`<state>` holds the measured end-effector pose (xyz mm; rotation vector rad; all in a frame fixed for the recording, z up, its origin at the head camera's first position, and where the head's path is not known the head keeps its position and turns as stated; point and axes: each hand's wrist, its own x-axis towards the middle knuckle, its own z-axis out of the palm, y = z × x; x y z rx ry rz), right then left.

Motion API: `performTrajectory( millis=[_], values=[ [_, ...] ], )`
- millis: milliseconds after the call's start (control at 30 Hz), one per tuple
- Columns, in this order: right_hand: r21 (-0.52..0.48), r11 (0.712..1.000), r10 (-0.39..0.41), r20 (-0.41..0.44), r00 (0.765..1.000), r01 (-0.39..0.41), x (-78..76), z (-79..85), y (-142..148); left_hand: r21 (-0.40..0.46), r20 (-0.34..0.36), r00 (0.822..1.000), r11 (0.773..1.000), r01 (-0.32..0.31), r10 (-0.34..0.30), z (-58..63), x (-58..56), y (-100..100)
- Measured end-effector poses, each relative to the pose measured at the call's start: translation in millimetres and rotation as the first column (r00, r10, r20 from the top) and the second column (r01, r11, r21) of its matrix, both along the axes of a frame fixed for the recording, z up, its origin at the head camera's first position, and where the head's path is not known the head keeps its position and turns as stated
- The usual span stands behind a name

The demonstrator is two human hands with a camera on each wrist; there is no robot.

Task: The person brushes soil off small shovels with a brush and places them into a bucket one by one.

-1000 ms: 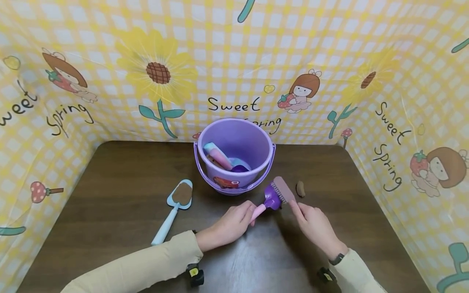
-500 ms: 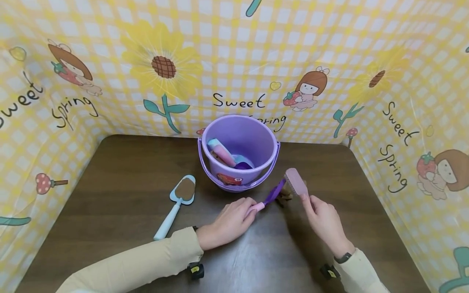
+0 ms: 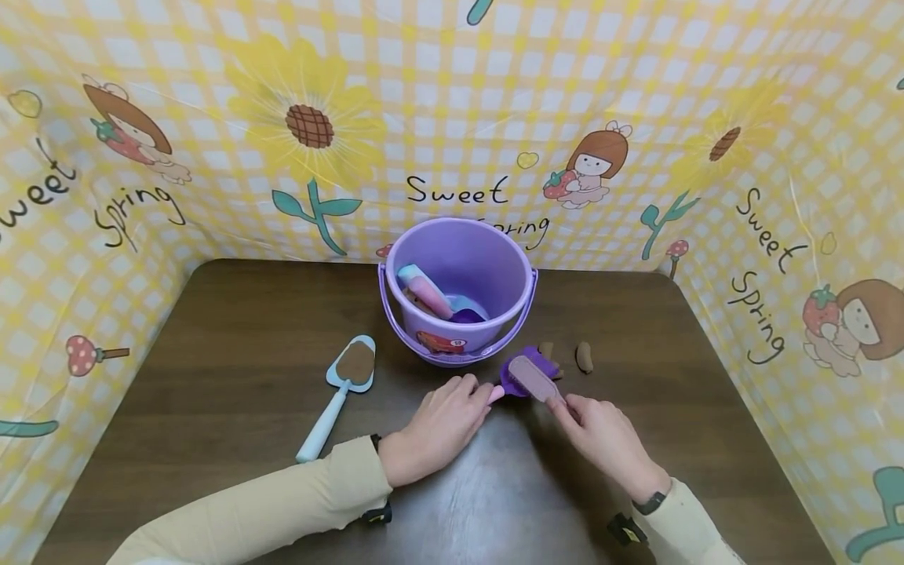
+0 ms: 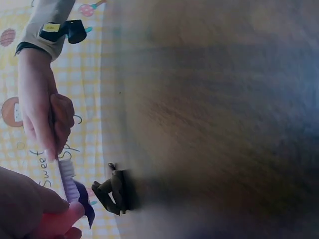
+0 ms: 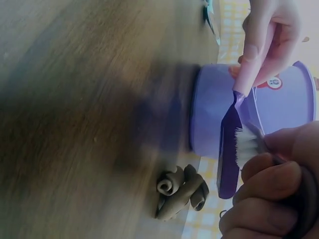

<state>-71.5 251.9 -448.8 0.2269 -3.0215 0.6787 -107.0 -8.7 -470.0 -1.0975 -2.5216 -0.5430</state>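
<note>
My left hand (image 3: 441, 424) grips the pink handle of a small purple toy shovel (image 3: 540, 359), its blade pointing right. In my right hand (image 3: 607, 439) is a pink brush (image 3: 533, 378), pinched by its handle. Its white bristles (image 5: 246, 148) face the shovel blade and meet it in the right wrist view. Just past the blade lie several brown rolled curls (image 5: 182, 194), like clay or bark, on the table; another brown curl (image 3: 584, 357) sits apart to the right. The brush covers part of the blade in the head view.
A purple bucket (image 3: 473, 339) stands behind the hands, with a pink-and-blue handle (image 3: 427, 297) and a purple piece (image 3: 468, 316) inside. To the left lies a light blue trowel (image 3: 326, 420) with a brown patch (image 3: 356, 361) on its blade. Patterned cloth (image 3: 452, 118) encloses the table.
Half a second ago the brush was off to the right and the shovel blade was tilted on edge. Now the blade faces up more and the brush has come left over it.
</note>
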Motion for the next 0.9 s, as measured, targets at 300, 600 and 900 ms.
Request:
performTrajectory(
  millis=[300,600,900],
  values=[
    [0.046,0.998,-0.052,-0.028,0.998,0.053,0.8,0.8,19.9,-0.012,-0.100,0.995,0.999,0.031,-0.032,3.1,1.1,0.4],
    [-0.063,0.970,-0.235,0.031,0.971,0.237,-5.6,11.3,47.6,0.040,-0.191,0.982,0.999,0.001,0.006,41.2,6.7,-5.4],
    [-0.078,0.961,-0.259,0.099,0.961,0.267,-9.2,8.0,50.2,0.224,-0.187,0.982,0.973,0.061,-0.019,96.5,16.5,-27.6]
  ],
)
